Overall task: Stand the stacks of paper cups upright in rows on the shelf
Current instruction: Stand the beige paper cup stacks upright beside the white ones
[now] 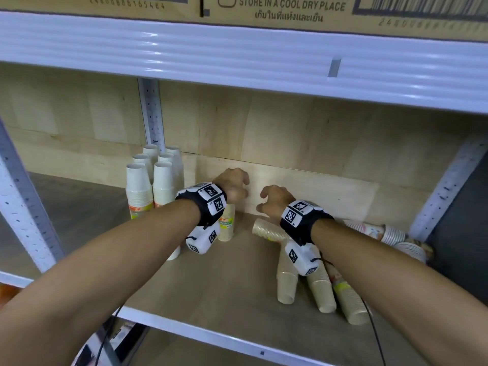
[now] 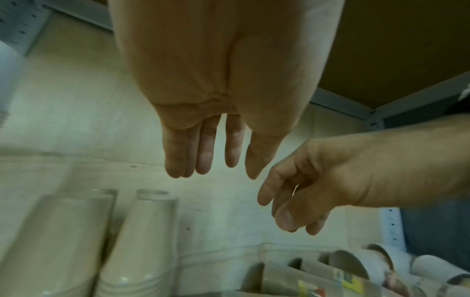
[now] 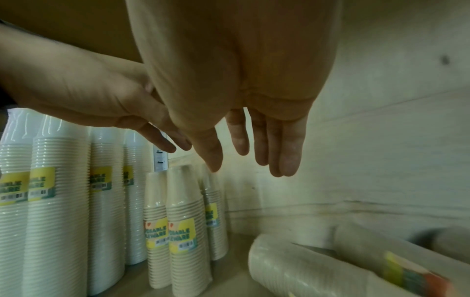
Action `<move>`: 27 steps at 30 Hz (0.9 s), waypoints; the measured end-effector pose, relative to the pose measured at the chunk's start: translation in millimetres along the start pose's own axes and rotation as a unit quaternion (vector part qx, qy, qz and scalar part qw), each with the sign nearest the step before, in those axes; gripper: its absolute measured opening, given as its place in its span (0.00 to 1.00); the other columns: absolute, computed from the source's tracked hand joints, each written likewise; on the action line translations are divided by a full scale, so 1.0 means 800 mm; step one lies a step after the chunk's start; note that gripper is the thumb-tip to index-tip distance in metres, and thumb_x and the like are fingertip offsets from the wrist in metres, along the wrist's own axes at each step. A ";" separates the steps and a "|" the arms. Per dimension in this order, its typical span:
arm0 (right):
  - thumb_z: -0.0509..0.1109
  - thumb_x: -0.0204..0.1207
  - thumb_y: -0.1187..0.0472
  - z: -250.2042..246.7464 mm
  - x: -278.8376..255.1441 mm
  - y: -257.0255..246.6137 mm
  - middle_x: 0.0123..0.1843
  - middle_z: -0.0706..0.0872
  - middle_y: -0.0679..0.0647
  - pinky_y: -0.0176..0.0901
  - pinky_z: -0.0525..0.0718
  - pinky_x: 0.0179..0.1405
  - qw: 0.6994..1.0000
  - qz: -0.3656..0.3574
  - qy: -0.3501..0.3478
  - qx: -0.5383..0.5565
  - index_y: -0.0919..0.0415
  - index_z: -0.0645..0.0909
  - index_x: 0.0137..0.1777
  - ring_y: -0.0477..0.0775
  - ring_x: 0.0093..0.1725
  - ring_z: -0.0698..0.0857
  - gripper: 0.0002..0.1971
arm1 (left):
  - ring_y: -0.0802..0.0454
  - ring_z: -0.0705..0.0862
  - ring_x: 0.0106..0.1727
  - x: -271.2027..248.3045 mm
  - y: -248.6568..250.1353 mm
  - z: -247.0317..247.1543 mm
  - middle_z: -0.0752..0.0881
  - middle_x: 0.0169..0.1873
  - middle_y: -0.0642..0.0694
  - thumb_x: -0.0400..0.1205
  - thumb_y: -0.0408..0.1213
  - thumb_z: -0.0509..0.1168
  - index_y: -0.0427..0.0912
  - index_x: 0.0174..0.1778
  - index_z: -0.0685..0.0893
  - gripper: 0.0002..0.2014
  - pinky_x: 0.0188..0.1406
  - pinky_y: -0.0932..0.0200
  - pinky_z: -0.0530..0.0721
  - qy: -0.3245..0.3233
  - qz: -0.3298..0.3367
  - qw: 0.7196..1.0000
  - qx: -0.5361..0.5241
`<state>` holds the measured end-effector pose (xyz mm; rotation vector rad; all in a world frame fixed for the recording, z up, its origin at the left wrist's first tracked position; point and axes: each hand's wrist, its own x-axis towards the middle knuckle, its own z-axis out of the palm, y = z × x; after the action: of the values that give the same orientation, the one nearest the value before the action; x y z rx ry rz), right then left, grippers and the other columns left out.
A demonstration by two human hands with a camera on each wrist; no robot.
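Note:
Tall white cup stacks [image 1: 153, 180] stand upright in rows at the back left of the shelf [image 1: 211, 276]. Shorter beige stacks [image 1: 227, 225] stand upright beside them, seen too in the right wrist view [image 3: 185, 231]. Several beige stacks [image 1: 320, 289] lie on their sides at the right, one [image 1: 266, 229] just below my right wrist. My left hand [image 1: 244, 187] hovers above the short beige stacks, fingers hanging straight [image 2: 208, 156], holding nothing. My right hand [image 1: 262, 200] hovers close beside it, fingers relaxed [image 3: 287, 156], also empty.
Patterned cup stacks [image 1: 375, 231] lie toppled at the far right by the upright post [image 1: 446, 188]. The wooden back wall [image 1: 290, 133] is just past my fingers. A white shelf beam [image 1: 237, 54] runs overhead with cardboard boxes [image 1: 290, 6] on it.

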<state>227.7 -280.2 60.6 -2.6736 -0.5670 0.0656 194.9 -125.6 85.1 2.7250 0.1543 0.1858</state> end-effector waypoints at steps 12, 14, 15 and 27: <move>0.70 0.77 0.53 0.003 -0.112 0.096 0.60 0.82 0.55 0.43 0.79 0.54 0.996 0.081 -0.024 -0.040 0.61 0.79 0.65 0.58 0.61 0.82 0.20 | 0.48 0.85 0.55 -0.050 0.071 0.121 0.86 0.55 0.46 0.75 0.46 0.75 0.44 0.60 0.83 0.19 0.46 0.61 0.80 -0.153 0.065 0.986 -0.020; 0.69 0.79 0.54 0.005 -0.128 0.102 0.59 0.84 0.57 0.43 0.76 0.54 0.995 0.075 -0.038 -0.048 0.63 0.80 0.65 0.59 0.64 0.82 0.19 | 0.48 0.84 0.60 -0.057 0.070 0.141 0.84 0.62 0.45 0.73 0.48 0.76 0.43 0.67 0.80 0.27 0.56 0.59 0.82 -0.171 0.055 0.983 -0.037; 0.69 0.79 0.55 0.007 -0.135 0.103 0.61 0.84 0.59 0.43 0.76 0.55 0.994 0.078 -0.045 -0.055 0.65 0.79 0.66 0.60 0.65 0.82 0.19 | 0.48 0.82 0.62 -0.062 0.070 0.148 0.82 0.65 0.45 0.73 0.50 0.76 0.43 0.70 0.78 0.31 0.57 0.58 0.82 -0.178 0.052 0.982 -0.040; 0.78 0.66 0.51 0.067 -0.163 0.137 0.69 0.75 0.62 0.52 0.78 0.67 0.987 0.135 -0.012 -0.083 0.59 0.69 0.75 0.62 0.69 0.76 0.38 | 0.48 0.81 0.57 -0.108 0.065 0.193 0.81 0.64 0.47 0.66 0.58 0.76 0.46 0.71 0.73 0.39 0.52 0.54 0.81 -0.181 0.047 0.982 -0.017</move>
<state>143.1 -403.2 -37.1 -2.8997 -0.2203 0.1315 137.6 -244.7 -44.1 2.6784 -0.0794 -0.2775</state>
